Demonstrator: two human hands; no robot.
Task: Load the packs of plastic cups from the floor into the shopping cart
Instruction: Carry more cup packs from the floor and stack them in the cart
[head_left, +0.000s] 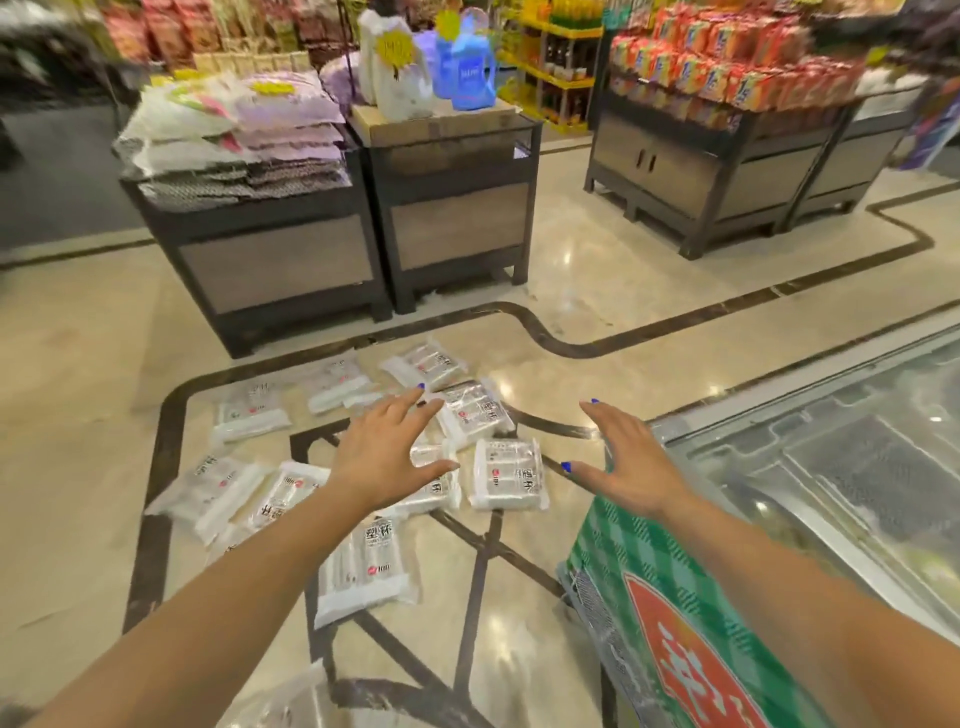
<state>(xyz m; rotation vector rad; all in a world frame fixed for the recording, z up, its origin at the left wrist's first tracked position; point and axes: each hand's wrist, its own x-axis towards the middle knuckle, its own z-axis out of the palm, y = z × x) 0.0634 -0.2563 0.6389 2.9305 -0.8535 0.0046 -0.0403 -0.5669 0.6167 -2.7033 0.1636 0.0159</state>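
Left hand (387, 457) spread wide, fingers apart, holding nothing, hovering above the packs of plastic cups (363, 467) scattered on the floor (571, 291). Right hand (631, 457) likewise splayed and empty, at 3 o'clock from the left one, above the front edge of the shopping cart (613, 623). Blue polish on the nails of both.

Clear packs lying flat on the marble floor, loosely grouped inside a dark inlaid border, some overlapping, none in the cart as far as visible. Nearest pack (366, 566) at 6 o'clock from the left hand, printed with "塑杯" in black and a red round mark beside "100". Another pack (509, 474) between the two hands, same "塑杯" and red mark readable. Others toward 9 and 12 o'clock too blurred to read fully.

Cart at 5 o'clock, bearing a green checked sign (675, 623) with a red panel and large white characters, cut off and not legible. Glass-topped freezer chest (831, 457) at 3 o'clock. Dark display stands (337, 234) at 12 o'clock carrying stacked soft packs and blue detergent bottles (470, 73); yellow tags there unreadable.
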